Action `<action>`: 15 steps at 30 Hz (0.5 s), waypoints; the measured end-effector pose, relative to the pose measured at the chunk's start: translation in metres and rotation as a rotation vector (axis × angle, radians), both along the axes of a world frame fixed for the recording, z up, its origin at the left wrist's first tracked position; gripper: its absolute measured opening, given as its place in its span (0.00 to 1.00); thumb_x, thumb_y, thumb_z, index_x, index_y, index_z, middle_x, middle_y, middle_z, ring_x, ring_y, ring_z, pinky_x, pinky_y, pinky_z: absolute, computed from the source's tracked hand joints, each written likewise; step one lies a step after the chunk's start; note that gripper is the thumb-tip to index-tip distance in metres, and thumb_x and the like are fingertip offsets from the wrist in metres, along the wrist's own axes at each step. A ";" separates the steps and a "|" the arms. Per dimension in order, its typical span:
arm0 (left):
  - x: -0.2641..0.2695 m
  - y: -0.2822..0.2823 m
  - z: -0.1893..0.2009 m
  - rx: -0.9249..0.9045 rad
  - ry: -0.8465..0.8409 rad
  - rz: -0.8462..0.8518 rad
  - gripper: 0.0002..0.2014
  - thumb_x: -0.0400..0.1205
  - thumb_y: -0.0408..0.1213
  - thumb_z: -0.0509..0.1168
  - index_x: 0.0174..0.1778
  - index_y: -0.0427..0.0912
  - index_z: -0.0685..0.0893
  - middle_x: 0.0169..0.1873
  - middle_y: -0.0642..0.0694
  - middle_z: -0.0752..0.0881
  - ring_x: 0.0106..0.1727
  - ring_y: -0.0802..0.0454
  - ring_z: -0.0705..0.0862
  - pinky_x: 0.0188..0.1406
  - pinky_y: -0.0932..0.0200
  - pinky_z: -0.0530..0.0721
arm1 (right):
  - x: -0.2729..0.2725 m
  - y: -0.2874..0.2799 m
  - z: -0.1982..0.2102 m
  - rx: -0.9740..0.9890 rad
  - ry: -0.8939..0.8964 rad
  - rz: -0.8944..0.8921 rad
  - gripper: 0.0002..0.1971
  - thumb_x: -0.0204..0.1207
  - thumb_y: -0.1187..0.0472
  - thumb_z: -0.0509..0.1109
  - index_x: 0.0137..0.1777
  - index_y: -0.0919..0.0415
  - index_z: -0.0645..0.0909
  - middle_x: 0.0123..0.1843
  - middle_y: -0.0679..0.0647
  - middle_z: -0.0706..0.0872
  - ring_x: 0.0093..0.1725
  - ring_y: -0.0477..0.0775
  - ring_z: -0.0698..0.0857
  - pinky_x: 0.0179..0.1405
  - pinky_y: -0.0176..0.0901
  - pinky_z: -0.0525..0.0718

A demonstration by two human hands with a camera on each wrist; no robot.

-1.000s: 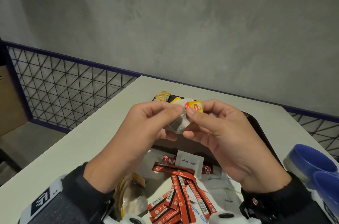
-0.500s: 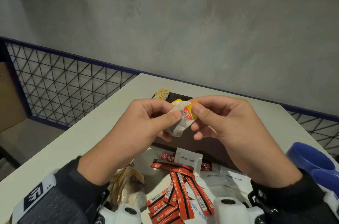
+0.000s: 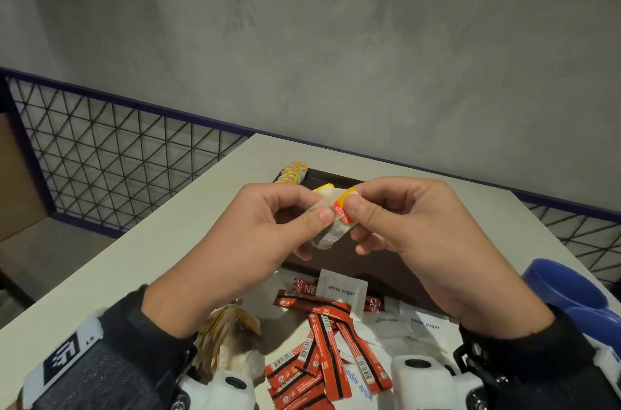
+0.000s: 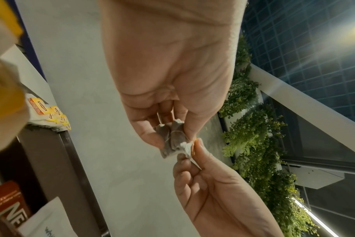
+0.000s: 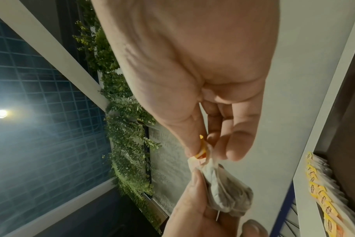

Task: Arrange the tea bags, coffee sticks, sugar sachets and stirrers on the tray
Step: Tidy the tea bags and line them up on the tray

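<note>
Standing over the dark tray (image 3: 386,272), the person has the job barely begun, by my reckoning: only a short row of yellow-tagged tea bags (image 3: 295,171) sits lined up at the tray's far left corner, and the rest of its flat brown floor looks bare where the hands do not hide it. Left of the tray's near edge, a loose heap of tea bags (image 3: 232,339) in thin, crinkled paper waits on the pale table (image 3: 111,275). Above the tray, the left hand (image 3: 265,241) has its thumb and curled fingers pinched on a soft, rumpled tea bag (image 3: 327,235), its gauzy white paper bunched around a dark filling with a fine string wrapped about it. Touching it, the right hand (image 3: 413,235) pinches the bag's small glossy tag (image 3: 344,206), yellow and red, between thumb and forefinger, the other fingers loosely curled beneath. On the tray's near side, slim red coffee sticks (image 3: 322,339) with black stripes and barcodes lie crisscrossed, and flat white sugar sachets (image 3: 342,288) lie among and right of them, all still unsorted. I see no stirrers anywhere. Further right of the tray are smooth blue plastic cups (image 3: 571,288).
</note>
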State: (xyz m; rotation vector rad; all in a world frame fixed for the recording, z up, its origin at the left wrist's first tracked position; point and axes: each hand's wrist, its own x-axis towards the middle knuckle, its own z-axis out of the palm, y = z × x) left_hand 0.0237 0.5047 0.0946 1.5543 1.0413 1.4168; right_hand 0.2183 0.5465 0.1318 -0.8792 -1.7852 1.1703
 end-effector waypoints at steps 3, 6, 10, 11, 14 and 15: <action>0.001 0.001 -0.002 -0.007 -0.011 0.027 0.04 0.78 0.43 0.73 0.41 0.51 0.94 0.37 0.47 0.91 0.36 0.52 0.85 0.41 0.48 0.88 | 0.001 0.002 -0.001 -0.001 -0.013 -0.017 0.04 0.78 0.62 0.76 0.47 0.59 0.93 0.40 0.59 0.92 0.38 0.51 0.88 0.38 0.44 0.87; 0.001 0.003 -0.002 -0.015 -0.006 0.051 0.05 0.77 0.45 0.74 0.42 0.52 0.95 0.40 0.47 0.93 0.40 0.52 0.88 0.41 0.50 0.88 | 0.002 0.003 0.000 0.010 -0.015 -0.024 0.03 0.78 0.61 0.77 0.44 0.57 0.93 0.39 0.56 0.92 0.38 0.51 0.87 0.38 0.44 0.86; -0.004 0.005 0.004 -0.025 -0.100 0.172 0.07 0.75 0.44 0.73 0.41 0.48 0.96 0.44 0.45 0.95 0.42 0.51 0.91 0.36 0.58 0.88 | 0.004 0.004 0.003 0.009 -0.007 -0.029 0.04 0.79 0.62 0.76 0.45 0.60 0.91 0.43 0.59 0.94 0.42 0.57 0.90 0.41 0.49 0.90; -0.008 0.006 0.006 -0.028 -0.133 0.215 0.06 0.76 0.42 0.74 0.39 0.49 0.96 0.44 0.45 0.95 0.42 0.51 0.91 0.34 0.59 0.87 | 0.004 0.004 0.003 0.004 -0.009 -0.030 0.04 0.80 0.62 0.76 0.45 0.61 0.91 0.44 0.59 0.94 0.44 0.58 0.91 0.43 0.50 0.91; -0.017 0.010 0.011 -0.037 -0.199 0.337 0.08 0.81 0.36 0.74 0.38 0.48 0.96 0.44 0.43 0.95 0.43 0.49 0.90 0.35 0.59 0.86 | 0.001 0.004 0.003 0.019 -0.033 -0.047 0.04 0.79 0.64 0.76 0.45 0.64 0.89 0.42 0.62 0.94 0.42 0.59 0.91 0.42 0.51 0.91; -0.020 0.010 0.012 -0.044 -0.222 0.368 0.07 0.81 0.35 0.74 0.39 0.46 0.96 0.44 0.42 0.94 0.42 0.49 0.89 0.36 0.57 0.87 | -0.001 0.004 0.003 0.033 -0.056 -0.053 0.04 0.79 0.64 0.76 0.44 0.65 0.88 0.41 0.63 0.93 0.41 0.59 0.91 0.41 0.52 0.91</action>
